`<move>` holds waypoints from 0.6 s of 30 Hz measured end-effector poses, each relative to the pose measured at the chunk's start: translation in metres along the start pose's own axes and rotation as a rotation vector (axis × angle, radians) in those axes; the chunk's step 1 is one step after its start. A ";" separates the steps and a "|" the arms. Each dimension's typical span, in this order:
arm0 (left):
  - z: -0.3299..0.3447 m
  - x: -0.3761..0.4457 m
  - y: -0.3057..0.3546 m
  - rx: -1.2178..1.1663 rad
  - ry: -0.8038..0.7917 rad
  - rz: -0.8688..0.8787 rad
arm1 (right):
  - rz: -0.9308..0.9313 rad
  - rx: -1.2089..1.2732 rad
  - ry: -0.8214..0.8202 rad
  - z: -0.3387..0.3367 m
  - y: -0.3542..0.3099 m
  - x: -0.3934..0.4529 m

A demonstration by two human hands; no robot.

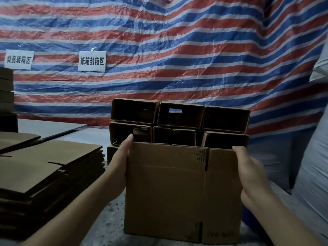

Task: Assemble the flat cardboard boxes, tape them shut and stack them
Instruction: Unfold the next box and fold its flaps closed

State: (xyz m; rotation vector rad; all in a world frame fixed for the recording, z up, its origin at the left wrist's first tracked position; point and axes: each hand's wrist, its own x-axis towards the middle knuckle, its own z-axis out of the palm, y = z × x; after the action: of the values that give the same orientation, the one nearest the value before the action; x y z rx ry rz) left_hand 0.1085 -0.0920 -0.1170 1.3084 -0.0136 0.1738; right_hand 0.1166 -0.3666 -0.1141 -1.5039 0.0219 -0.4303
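Head view: box in lower centre of frame, held between both hands, likely for carrying to stack just behind. Left hand flat against left side, fingers straight, thumb at top corner. Right hand wraps right edge, fingers curled round it. Stack shows six open-faced boxes, three across, two rows; lower row hidden. No tape visible on held box. Flat blanks piled lower left, count unclear. Two signs on tarp, upper left.
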 end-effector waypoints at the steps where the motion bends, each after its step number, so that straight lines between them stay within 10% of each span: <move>1: -0.001 0.000 0.003 0.002 -0.014 -0.012 | 0.009 0.008 -0.008 0.000 0.000 0.000; 18: -0.001 -0.010 0.019 -0.002 0.047 -0.107 | 0.085 0.077 -0.030 0.018 0.006 -0.013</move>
State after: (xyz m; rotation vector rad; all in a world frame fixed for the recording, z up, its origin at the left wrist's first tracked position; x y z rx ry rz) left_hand 0.0956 -0.0879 -0.0997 1.2991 0.0958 0.1127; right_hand 0.1117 -0.3454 -0.1216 -1.4279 0.0451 -0.3368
